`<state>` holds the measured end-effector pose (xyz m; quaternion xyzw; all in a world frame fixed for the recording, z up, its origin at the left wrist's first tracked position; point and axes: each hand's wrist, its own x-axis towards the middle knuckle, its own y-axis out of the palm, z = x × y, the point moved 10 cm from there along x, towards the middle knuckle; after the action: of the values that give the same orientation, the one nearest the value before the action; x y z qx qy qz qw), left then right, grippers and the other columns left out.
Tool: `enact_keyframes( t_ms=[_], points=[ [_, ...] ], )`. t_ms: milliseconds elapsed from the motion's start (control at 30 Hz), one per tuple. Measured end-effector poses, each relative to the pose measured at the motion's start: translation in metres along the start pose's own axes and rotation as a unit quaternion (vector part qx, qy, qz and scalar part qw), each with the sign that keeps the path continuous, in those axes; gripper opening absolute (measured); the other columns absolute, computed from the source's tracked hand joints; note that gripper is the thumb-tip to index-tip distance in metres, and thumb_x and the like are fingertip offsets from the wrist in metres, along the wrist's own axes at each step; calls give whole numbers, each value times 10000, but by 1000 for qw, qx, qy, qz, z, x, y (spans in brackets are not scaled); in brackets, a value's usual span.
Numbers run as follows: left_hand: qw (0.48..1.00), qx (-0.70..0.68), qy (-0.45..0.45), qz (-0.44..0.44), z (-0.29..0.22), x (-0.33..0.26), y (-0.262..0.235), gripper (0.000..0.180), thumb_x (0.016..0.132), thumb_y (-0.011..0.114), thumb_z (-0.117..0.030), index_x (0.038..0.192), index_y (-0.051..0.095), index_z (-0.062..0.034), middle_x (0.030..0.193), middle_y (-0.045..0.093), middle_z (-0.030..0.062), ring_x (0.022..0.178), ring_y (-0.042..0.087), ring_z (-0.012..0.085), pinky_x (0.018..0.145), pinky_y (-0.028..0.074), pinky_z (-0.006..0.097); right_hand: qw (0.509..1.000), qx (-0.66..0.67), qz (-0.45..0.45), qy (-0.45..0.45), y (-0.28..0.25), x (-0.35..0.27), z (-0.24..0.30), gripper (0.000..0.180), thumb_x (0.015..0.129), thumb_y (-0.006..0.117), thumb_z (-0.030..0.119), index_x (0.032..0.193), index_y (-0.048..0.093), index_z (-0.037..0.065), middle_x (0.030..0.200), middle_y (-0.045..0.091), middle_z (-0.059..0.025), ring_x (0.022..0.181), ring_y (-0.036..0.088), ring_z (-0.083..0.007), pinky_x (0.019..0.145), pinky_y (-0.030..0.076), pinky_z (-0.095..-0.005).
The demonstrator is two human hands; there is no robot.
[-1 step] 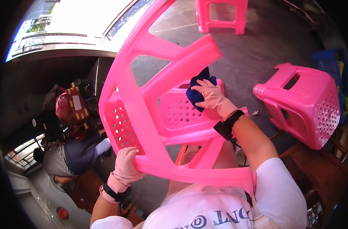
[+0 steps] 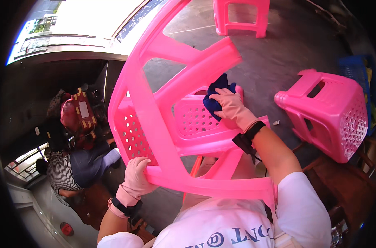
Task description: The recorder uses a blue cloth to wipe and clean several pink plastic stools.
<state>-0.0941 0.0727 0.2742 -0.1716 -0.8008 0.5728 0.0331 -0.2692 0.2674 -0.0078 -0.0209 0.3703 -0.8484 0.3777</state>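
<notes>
A pink plastic stool [image 2: 153, 124] is tipped on its side in front of me, with its open frame and legs facing up and right. My left hand [image 2: 138, 177], in a pale pink glove, grips the stool's near left edge with the fingers wrapped over it. My right hand [image 2: 233, 108], gloved the same way, clutches a crumpled dark blue cloth [image 2: 212, 101]. The cloth is pressed to pink plastic behind the frame, beside a perforated panel [image 2: 196, 118]. Whether that panel belongs to the same stool, I cannot tell.
Another pink stool [image 2: 328, 107] lies on its side to the right, by a blue basket [image 2: 355, 64]. A third pink stool [image 2: 241, 16] stands farther away on the grey floor [image 2: 295, 49]. At the left a person in a striped top [image 2: 64, 173] bends near a red bag [image 2: 74, 113].
Almost nothing differs. The right hand and the blue cloth appear shifted very slightly right and down; the left hand keeps its hold on the stool.
</notes>
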Motion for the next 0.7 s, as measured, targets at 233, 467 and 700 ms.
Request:
enact_keyframes(
  t_ms=[233, 467, 700],
  points=[
    [999, -8, -30, 36, 5, -17, 14, 597, 550, 858, -189, 1060, 579, -57, 899, 606, 115, 772, 615, 309, 708, 473, 419, 971, 181, -63, 141, -47, -14, -14, 641, 747, 816, 277, 1318, 585, 102, 1274, 622, -186, 1183, 609, -361, 1024, 485, -411],
    [998, 7, -31, 47, -1, -8, 17, 505, 542, 852, -238, 961, 624, -72, 787, 578, 81, 703, 599, 289, 672, 459, 402, 988, -88, 42, 119, -18, 45, 0, 722, 737, 817, 185, 1399, 536, 248, 1423, 462, -169, 1239, 544, -382, 1002, 516, -461],
    [997, 2, -23, 69, -2, -21, 20, 488, 534, 848, -243, 943, 625, -98, 780, 559, 61, 680, 582, 276, 649, 438, 394, 997, -14, -77, -11, -49, 30, -2, 589, 712, 820, 156, 1265, 624, 208, 1233, 610, -154, 1128, 609, -376, 966, 513, -434]
  ],
)
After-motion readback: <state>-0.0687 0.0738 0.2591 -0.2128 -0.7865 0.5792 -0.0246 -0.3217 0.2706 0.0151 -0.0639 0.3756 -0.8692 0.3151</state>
